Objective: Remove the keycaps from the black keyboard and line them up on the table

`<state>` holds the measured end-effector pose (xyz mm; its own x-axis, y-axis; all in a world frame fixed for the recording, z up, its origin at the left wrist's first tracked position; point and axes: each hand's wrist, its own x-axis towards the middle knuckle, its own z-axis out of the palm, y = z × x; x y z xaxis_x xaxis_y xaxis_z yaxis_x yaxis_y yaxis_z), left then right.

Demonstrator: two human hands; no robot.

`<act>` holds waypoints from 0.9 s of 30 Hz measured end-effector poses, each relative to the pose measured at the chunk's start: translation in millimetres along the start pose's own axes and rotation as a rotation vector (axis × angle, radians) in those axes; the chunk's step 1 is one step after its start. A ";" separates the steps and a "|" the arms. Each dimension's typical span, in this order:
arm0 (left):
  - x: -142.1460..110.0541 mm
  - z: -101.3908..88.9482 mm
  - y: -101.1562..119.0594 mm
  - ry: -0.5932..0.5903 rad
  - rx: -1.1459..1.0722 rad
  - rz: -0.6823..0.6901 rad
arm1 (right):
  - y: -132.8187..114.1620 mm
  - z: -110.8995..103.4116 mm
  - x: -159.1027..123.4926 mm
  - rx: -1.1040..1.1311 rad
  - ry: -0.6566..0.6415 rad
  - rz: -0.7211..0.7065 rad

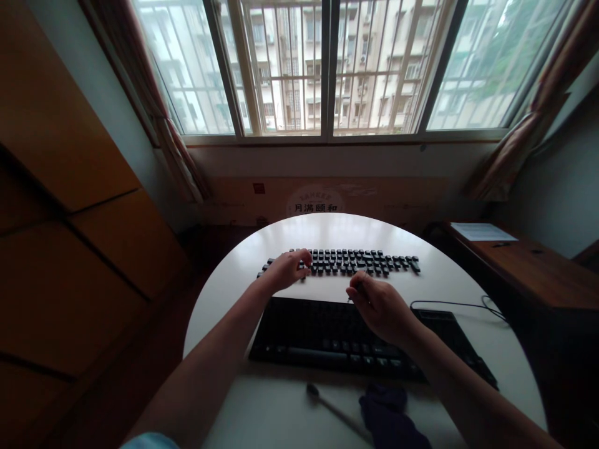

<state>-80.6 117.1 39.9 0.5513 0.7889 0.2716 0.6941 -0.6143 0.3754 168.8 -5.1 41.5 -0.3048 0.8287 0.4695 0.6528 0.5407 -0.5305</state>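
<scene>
Rows of loose black keycaps [346, 262] lie across the white round table. My left hand [286, 270] reaches over their left part, thumb and fingers apart around a few of them. Whether it touches one is too small to tell. Closer to me lies a black keyboard [309, 318], with keys on its front rows and a dark area behind them. Over its back edge, my right hand [380, 305] is closed, fingers curled in a pinch. Something small and dark shows between those fingers, but its kind is unclear.
In front of the keyboard lie a brush with a dark head [312, 391] and a crumpled dark purple cloth [388, 411]. A black cable [449, 304] runs off the table's right side. A brown desk [505, 268] with paper stands at right, below the window.
</scene>
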 end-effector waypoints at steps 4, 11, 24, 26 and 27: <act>2.0 19.7 -0.3 -0.019 0.123 -0.006 | -1.4 0.6 -0.8 0.001 -0.018 -0.002; 2.7 31.0 -9.7 -0.064 0.218 -0.001 | -3.0 1.0 -0.7 0.009 -0.030 -0.016; 0.5 23.5 -7.6 -0.060 0.277 0.033 | -0.4 2.0 -1.4 0.055 -0.023 -0.020; -2.7 16.3 -2.8 -0.026 0.272 0.039 | -1.2 0.6 -1.6 0.116 -0.029 0.001; -5.1 11.7 1.2 -0.007 0.265 0.041 | -1.8 0.1 -1.9 0.165 -0.040 0.016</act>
<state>-77.1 112.0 28.6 0.5841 0.7636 0.2752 0.7675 -0.6299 0.1189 168.1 -7.6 41.5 -0.3251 0.8407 0.4330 0.5358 0.5410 -0.6482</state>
